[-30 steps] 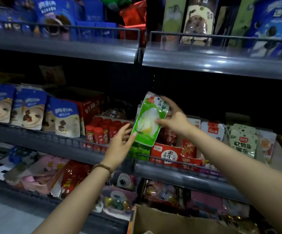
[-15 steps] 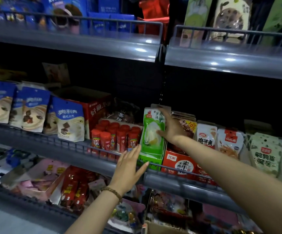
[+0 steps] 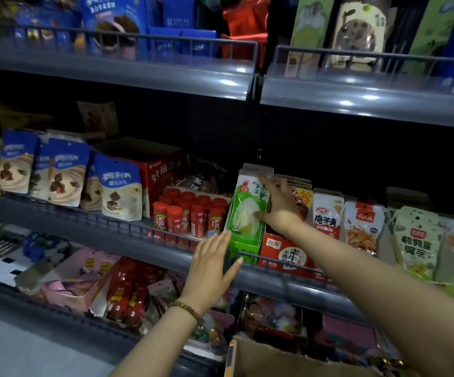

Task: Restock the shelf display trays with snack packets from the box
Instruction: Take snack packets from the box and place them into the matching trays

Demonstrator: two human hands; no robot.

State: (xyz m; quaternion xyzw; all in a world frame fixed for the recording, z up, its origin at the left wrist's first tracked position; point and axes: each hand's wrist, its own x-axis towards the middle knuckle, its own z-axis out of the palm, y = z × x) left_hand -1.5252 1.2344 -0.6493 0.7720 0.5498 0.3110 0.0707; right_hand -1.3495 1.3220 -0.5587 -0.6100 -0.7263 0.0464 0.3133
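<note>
A green and white snack packet (image 3: pixel 249 205) stands upright in a green display tray (image 3: pixel 241 247) on the middle shelf. My right hand (image 3: pixel 279 208) rests against the packet's right side, fingers straight along its upper edge and thumb on its front. My left hand (image 3: pixel 212 263) hovers flat and spread in front of the tray's lower left, holding nothing. The brown cardboard box (image 3: pixel 288 360) shows its open top edge at the bottom of the view.
Red tubes (image 3: pixel 190 216) fill a tray left of the green one; a red tray (image 3: pixel 285 251) and more packets (image 3: pixel 329 216) stand to the right. The wire shelf rail (image 3: pixel 128 228) runs along the front. Blue pouches (image 3: pixel 121 187) sit further left.
My right hand carried the green packet down into the green tray and stood it upright, then loosened from a grip to a flat touch. My left hand dropped below the tray front.
</note>
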